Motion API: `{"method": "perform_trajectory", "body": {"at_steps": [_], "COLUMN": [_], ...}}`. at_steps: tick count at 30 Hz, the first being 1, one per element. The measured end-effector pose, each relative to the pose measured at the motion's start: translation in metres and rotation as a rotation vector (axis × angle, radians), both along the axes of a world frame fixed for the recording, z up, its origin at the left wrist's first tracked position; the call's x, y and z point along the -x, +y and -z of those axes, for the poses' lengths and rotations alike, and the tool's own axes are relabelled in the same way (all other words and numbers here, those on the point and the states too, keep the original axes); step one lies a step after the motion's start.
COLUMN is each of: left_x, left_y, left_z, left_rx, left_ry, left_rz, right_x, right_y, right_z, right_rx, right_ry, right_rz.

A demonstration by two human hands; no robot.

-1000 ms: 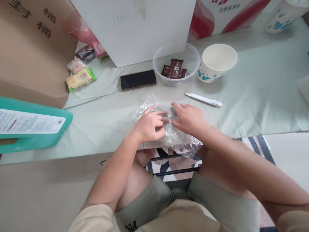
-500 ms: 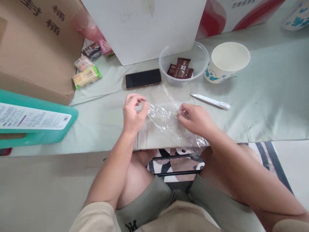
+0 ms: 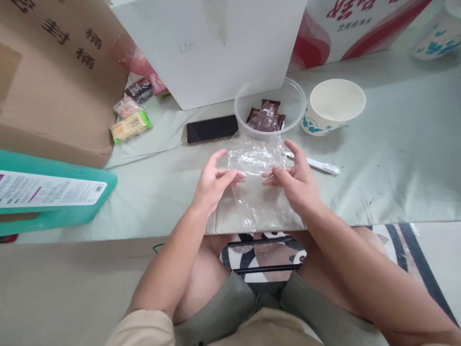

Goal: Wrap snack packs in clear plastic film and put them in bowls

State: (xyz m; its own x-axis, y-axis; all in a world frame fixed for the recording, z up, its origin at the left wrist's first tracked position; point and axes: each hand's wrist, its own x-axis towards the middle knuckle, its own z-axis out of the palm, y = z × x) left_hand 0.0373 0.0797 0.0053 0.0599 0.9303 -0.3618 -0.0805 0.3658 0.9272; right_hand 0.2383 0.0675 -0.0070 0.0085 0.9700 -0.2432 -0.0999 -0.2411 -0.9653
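A clear plastic bag (image 3: 254, 161) is stretched between my two hands above the front of the table. My left hand (image 3: 216, 182) pinches its left side between thumb and fingers, the index finger raised. On the right side, my right hand (image 3: 295, 180) grips the bag the same way, index finger pointing up. The bag's lower part hangs toward the table edge, and its upper part overlaps the front of a clear plastic bowl (image 3: 298, 113). Several brown wrapped snacks (image 3: 266, 117) lie in that bowl. Just beyond my right hand rests a white utility knife (image 3: 322, 166).
A black phone (image 3: 212, 129) lies left of the bowl, and a white paper bucket (image 3: 333, 108) stands right of it. Wrapped snacks (image 3: 131, 127) sit beside a cardboard box (image 3: 54, 96). A green jug (image 3: 101, 192) is at the left; a white box (image 3: 216, 57) stands behind.
The bag has been raised and spread flatter between my hands. Both hands have turned, with index fingers now extended, and the view has tilted slightly upward.
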Motion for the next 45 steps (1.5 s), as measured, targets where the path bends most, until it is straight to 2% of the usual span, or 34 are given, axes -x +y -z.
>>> {"method": "perform_trajectory", "body": {"at_steps": [3,6,8,12,16,20,23,25,27,29,31,34,36,38,40,42,45], "left_x": [0.01,0.015,0.017,0.018,0.017,0.013,0.011,0.011,0.009,0.004,-0.002,-0.012,-0.015,-0.016,-0.015,-0.014,-0.014], "left_y": [-0.007,-0.017,-0.022,-0.027,-0.028,-0.026,-0.022,-0.02,-0.02,-0.022,-0.024,-0.02,-0.013,-0.005,0.001,0.003,0.002], "left_z": [-0.005,-0.007,-0.006,-0.004,-0.008,-0.011,-0.013,-0.016,-0.02,-0.025,-0.028,-0.028,-0.024,-0.019,-0.013,-0.007,-0.002], "left_rx": [-0.203,-0.321,-0.367,-0.532,-0.695,-0.761,-0.787,-0.784,-0.771,-0.711,-0.564,-0.293,-0.176,-0.096,0.021,0.151,0.157], "left_ry": [0.112,0.183,0.265,0.38,0.448,0.638,0.696,0.696,0.626,0.466,0.284,0.121,0.069,-0.018,-0.141,-0.215,-0.196], "left_rz": [-0.024,0.15,0.216,0.13,0.228,0.155,0.117,0.053,0.014,0.033,0.05,-0.017,-0.089,-0.131,-0.079,0.029,0.071], "right_x": [-0.004,-0.004,-0.005,-0.013,-0.021,-0.023,-0.024,-0.025,-0.025,-0.025,-0.025,-0.023,-0.022,-0.019,-0.017,-0.016,-0.014], "right_y": [-0.009,-0.019,-0.025,-0.03,-0.031,-0.027,-0.023,-0.022,-0.023,-0.025,-0.027,-0.025,-0.021,-0.017,-0.013,-0.009,-0.005], "right_z": [-0.01,-0.014,-0.014,-0.015,-0.018,-0.014,-0.013,-0.017,-0.024,-0.03,-0.033,-0.032,-0.028,-0.024,-0.02,-0.017,-0.012], "right_rx": [-0.101,-0.207,-0.274,-0.459,-0.613,-0.66,-0.627,-0.625,-0.637,-0.597,-0.482,-0.256,-0.124,-0.023,0.016,0.016,0.084], "right_ry": [-0.051,-0.063,-0.076,-0.173,-0.321,-0.563,-0.723,-0.751,-0.693,-0.544,-0.35,-0.1,-0.048,-0.085,-0.114,-0.043,0.087], "right_rz": [-0.054,-0.125,-0.145,-0.21,-0.285,-0.17,-0.082,-0.03,-0.03,-0.094,-0.128,-0.149,-0.214,-0.239,-0.184,-0.102,-0.091]}}
